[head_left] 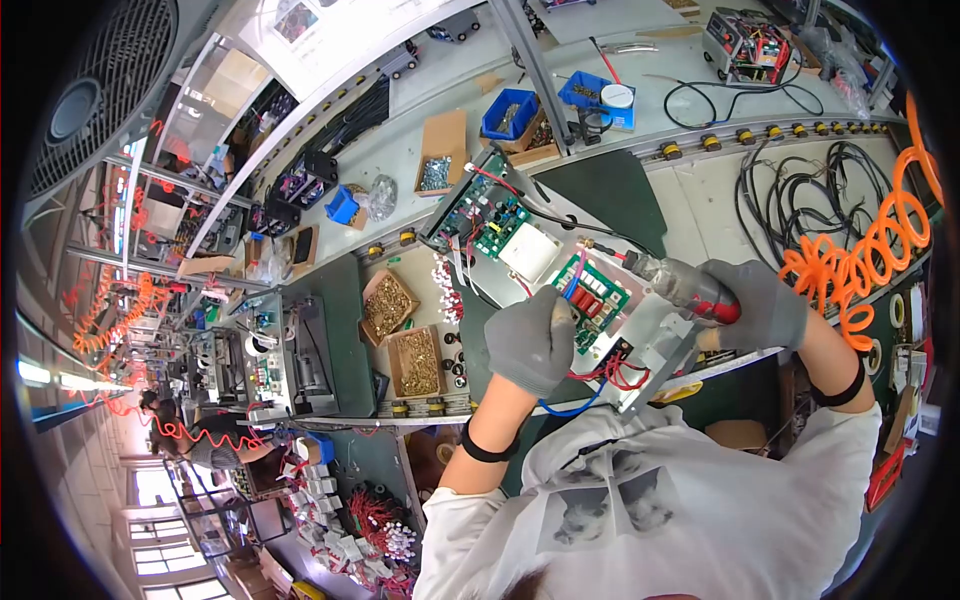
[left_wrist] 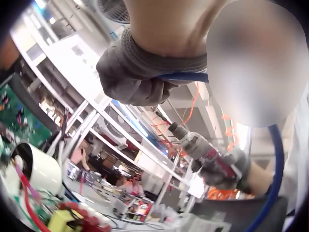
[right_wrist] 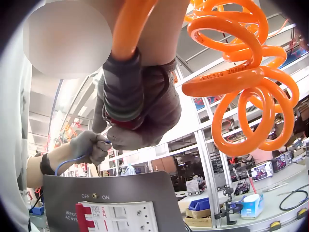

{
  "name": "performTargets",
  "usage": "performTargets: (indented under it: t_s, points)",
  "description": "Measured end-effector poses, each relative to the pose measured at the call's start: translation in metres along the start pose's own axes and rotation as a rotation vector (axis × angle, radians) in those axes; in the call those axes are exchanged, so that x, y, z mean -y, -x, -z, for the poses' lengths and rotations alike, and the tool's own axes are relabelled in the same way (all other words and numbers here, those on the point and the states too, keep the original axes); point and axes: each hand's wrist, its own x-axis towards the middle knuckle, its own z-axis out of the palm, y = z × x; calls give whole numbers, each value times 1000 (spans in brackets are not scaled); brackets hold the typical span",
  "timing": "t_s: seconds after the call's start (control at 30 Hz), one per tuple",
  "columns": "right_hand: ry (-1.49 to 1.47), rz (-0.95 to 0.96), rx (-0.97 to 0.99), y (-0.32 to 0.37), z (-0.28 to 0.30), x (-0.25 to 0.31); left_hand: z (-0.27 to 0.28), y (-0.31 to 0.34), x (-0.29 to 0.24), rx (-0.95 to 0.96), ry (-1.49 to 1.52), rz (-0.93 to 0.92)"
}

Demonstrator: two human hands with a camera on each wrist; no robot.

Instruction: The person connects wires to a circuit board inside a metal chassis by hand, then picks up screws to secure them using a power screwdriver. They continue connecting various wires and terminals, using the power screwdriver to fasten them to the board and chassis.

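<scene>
My gloved left hand pinches a blue cable, whose end shows at the fingertips in the right wrist view. The gloved right hand grips a pneumatic screwdriver with a grey body and red rear. An orange coiled air hose joins its back end. Both hands are over an open metal chassis holding a green circuit board, a white block and red wires. The chassis's dark panel carries OFF/ON lettering and a breaker with a red lever.
Cardboard boxes of brass-coloured fasteners lie left of the chassis. Blue bins and a white-lidded tub stand on the far bench. Black cables coil at right beside the hanging hose. Another person works at far left.
</scene>
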Motion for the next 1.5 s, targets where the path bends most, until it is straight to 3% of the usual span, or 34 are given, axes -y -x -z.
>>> performTargets:
  t_s: [0.13,0.2,0.27,0.33,0.37,0.47,0.53,0.6,0.63,0.77,0.9,1.1,1.3,1.4,1.5]
  points:
    - [77,-12,61,-20,15,-13,-17,-6,-2,196,315,151]
    - [147,65,18,-42,18,-38,-46,-6,6,301,723,282]
    - [372,144,66,-73,21,-66,-60,-18,14,352,582,274]
    - [493,154,118,-107,20,-87,-78,-33,29,498,659,488]
    - [482,148,121,-123,19,-96,-83,-40,30,508,656,495]
    - [582,232,205,-169,19,-109,-96,-59,36,564,613,895]
    - [581,199,333,-195,19,-108,-103,-66,30,545,558,959]
    - [588,233,325,-216,15,-116,-110,-68,27,349,708,1070]
    - [585,279,331,-227,13,-119,-113,-72,29,337,749,1094]
    - [590,372,366,-251,12,-118,-118,-73,31,290,757,1096]
    - [583,341,458,-265,11,-118,-112,-76,24,301,707,1115]
    - [660,478,404,-276,7,-127,-123,-67,32,266,791,1097]
    - [799,734,268,-297,9,-122,-139,-56,38,147,784,1032]
    - [931,627,410,-303,12,-107,-137,-56,34,170,653,1015]
    - [842,701,399,-312,11,-116,-135,-59,32,230,654,997]
